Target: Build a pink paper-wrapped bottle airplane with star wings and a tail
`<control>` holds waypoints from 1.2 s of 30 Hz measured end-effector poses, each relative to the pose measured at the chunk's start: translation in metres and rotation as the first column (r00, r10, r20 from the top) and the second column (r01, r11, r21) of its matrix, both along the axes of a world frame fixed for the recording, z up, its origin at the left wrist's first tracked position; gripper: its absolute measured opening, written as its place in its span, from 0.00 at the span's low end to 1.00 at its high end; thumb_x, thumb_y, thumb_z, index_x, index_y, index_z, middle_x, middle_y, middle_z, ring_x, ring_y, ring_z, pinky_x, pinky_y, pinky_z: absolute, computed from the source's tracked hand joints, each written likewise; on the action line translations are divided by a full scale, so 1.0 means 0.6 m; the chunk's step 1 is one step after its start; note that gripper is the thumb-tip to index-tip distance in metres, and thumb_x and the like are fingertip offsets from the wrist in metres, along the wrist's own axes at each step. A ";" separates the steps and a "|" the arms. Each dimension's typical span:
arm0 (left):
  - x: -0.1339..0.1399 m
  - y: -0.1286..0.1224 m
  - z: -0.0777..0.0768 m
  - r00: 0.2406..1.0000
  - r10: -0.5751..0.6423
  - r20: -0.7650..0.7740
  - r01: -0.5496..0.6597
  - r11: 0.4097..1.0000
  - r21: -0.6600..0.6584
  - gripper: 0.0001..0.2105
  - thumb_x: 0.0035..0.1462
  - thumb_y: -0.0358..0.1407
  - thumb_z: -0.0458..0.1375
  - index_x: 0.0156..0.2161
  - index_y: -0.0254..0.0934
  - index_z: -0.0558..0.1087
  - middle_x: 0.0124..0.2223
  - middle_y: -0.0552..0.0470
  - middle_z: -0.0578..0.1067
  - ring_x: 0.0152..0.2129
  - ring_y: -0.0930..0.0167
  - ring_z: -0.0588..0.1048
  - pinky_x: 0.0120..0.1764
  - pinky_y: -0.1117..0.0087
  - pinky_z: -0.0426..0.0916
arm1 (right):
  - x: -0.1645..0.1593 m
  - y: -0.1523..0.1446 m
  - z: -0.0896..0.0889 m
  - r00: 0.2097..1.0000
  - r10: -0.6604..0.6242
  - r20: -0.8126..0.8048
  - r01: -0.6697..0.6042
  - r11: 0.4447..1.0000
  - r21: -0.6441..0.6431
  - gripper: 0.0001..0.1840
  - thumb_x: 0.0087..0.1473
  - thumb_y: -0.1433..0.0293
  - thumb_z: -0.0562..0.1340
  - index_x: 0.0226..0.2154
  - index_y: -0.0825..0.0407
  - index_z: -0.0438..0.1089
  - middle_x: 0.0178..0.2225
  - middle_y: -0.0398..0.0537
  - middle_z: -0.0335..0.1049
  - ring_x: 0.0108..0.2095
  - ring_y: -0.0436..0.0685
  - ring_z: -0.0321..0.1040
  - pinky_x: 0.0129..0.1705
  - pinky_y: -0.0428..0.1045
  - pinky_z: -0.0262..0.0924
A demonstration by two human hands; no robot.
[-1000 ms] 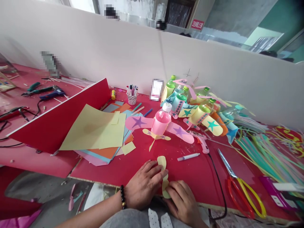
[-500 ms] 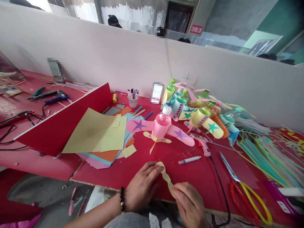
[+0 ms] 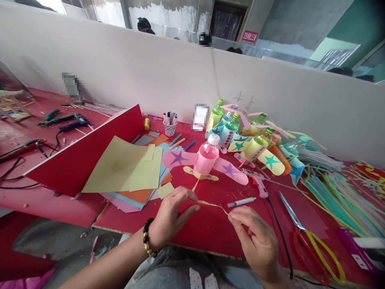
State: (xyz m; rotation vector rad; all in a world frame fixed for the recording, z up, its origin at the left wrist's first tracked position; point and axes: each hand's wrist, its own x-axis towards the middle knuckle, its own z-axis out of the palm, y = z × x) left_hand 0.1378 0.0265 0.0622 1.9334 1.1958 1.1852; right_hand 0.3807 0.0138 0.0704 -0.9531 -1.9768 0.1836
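Observation:
Between my two hands stretches a thin yellow paper strip, seen nearly edge-on above the red table. My left hand has its index finger and thumb around the strip's left end, with a small gap showing between them. At the other end, my right hand pinches the strip between thumb and fingers. Beyond them stands a pink paper-wrapped bottle with a white cap, pink wings bearing purple stars, and a small yellow tail piece at its base. A white marker lies near my right hand.
Sheets of coloured paper lie left, against a red divider. Several finished bottle planes stand at the back right. A pink glue gun with a black cord, large scissors and plastic strips occupy the right.
Both hands have lifted and moved apart, the right one shifting right. The paper strip has turned from flat and slanting to nearly level and edge-on.

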 end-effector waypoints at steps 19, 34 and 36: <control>-0.030 0.086 0.103 0.977 0.021 0.214 -0.035 0.998 0.058 0.06 0.63 0.33 0.56 0.34 0.37 0.63 0.30 0.57 0.64 0.25 0.77 0.63 0.29 0.75 0.60 | -0.033 0.108 0.099 0.907 -0.059 -0.418 -0.089 0.941 -0.327 0.12 0.55 0.71 0.65 0.44 0.45 0.69 0.28 0.38 0.74 0.24 0.50 0.72 0.30 0.46 0.69; -0.037 0.163 0.178 0.958 -0.035 0.286 0.083 0.985 -0.155 0.06 0.60 0.33 0.55 0.39 0.34 0.74 0.35 0.51 0.74 0.31 0.74 0.72 0.36 0.73 0.69 | -0.041 0.215 0.154 0.894 -0.119 -0.433 -0.115 0.871 -0.478 0.10 0.52 0.66 0.66 0.39 0.50 0.78 0.30 0.45 0.75 0.25 0.50 0.71 0.27 0.46 0.69; -0.036 0.179 0.187 0.964 -0.024 0.266 0.063 0.988 -0.138 0.06 0.59 0.32 0.56 0.38 0.34 0.75 0.33 0.51 0.74 0.29 0.75 0.71 0.34 0.74 0.68 | -0.044 0.231 0.159 0.890 -0.125 -0.439 -0.108 0.877 -0.468 0.11 0.51 0.66 0.66 0.38 0.51 0.78 0.29 0.45 0.75 0.24 0.50 0.71 0.29 0.47 0.69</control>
